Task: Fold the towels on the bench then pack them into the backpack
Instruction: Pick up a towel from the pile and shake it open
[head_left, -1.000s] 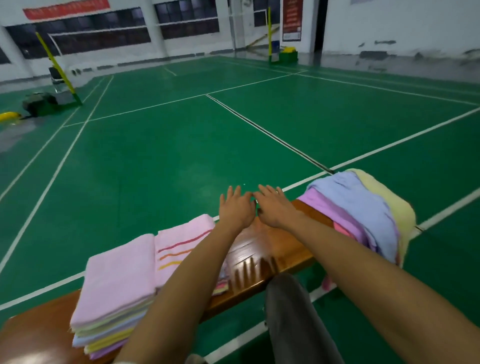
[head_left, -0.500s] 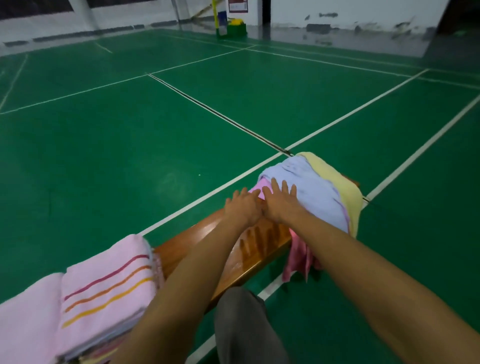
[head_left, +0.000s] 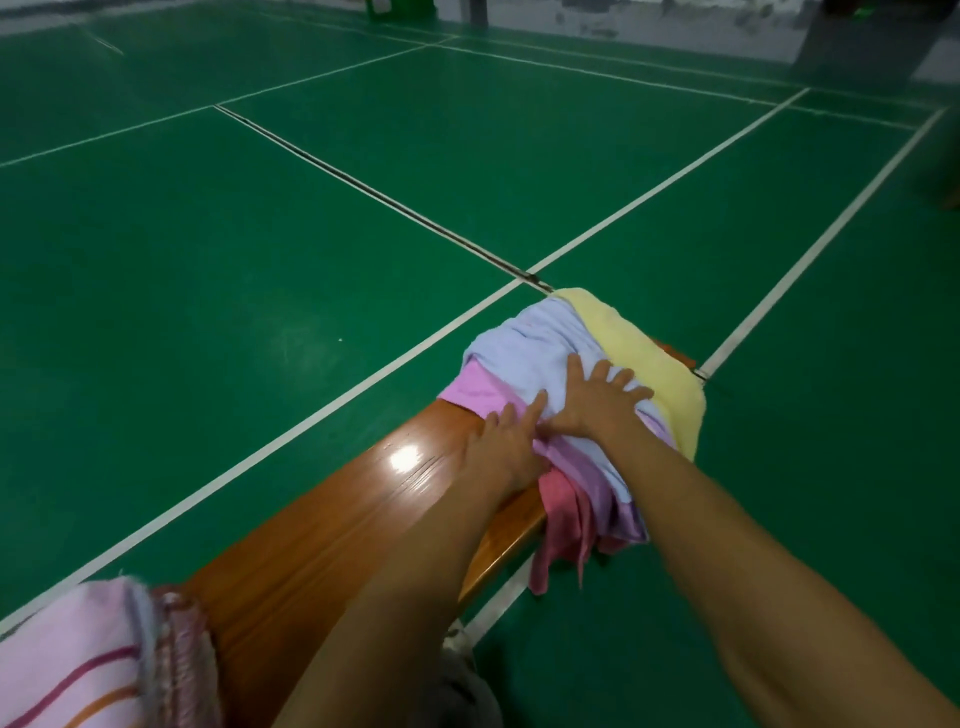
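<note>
A heap of unfolded towels lies on the right end of the wooden bench (head_left: 332, 525): a light blue towel (head_left: 524, 348) on top, a yellow towel (head_left: 649, 364) beside it, pink cloth (head_left: 475, 387) beneath and hanging over the front edge. My right hand (head_left: 597, 400) rests flat on the blue towel with its fingers spread. My left hand (head_left: 506, 447) lies at the heap's near edge, fingers straight and touching the pink cloth. A folded pink striped towel (head_left: 78, 660) sits at the bench's left end. No backpack is in view.
Green court floor (head_left: 260, 260) with white lines surrounds the bench. A grey-clad knee (head_left: 457, 691) shows below the bench's front edge, between my arms. A wall and dark objects stand far off at the top right.
Both hands have slid right along the bench onto the towel heap; the right hand now lies on the blue towel. The view has swung right, leaving only part of the folded stack visible.
</note>
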